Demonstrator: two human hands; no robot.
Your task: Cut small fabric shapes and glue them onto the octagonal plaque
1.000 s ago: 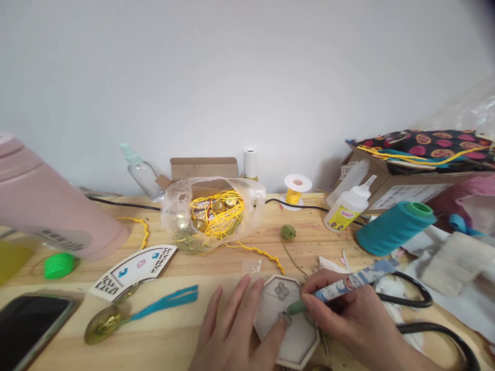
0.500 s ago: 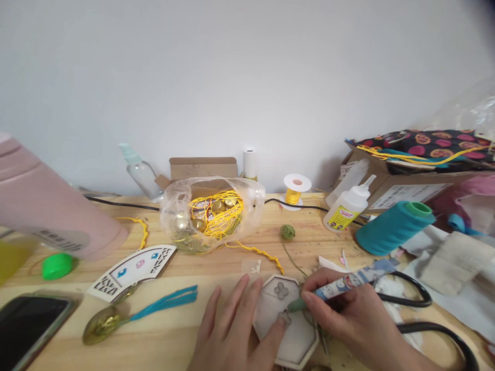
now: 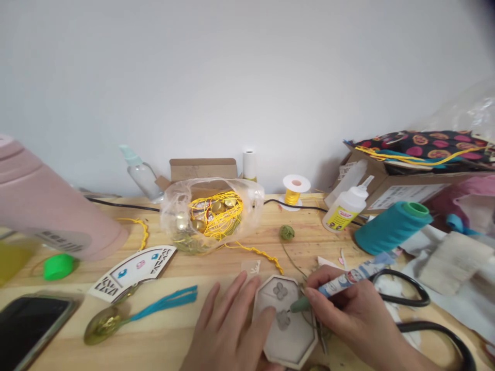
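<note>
Two hands work at the counter [image 3: 185, 268] front edge: left hand [image 3: 228, 330] flat, fingers spread, steadying the octagonal wooden tray [image 3: 288, 322]; right hand [image 3: 348, 314] gripping a glue pen [image 3: 340, 283], tip on the tray.

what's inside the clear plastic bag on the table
Through the clear plastic bag a tangle of yellow cord shows, with several round gold pieces among it. Whatever lies under the tangle at the bottom is covered.
</note>
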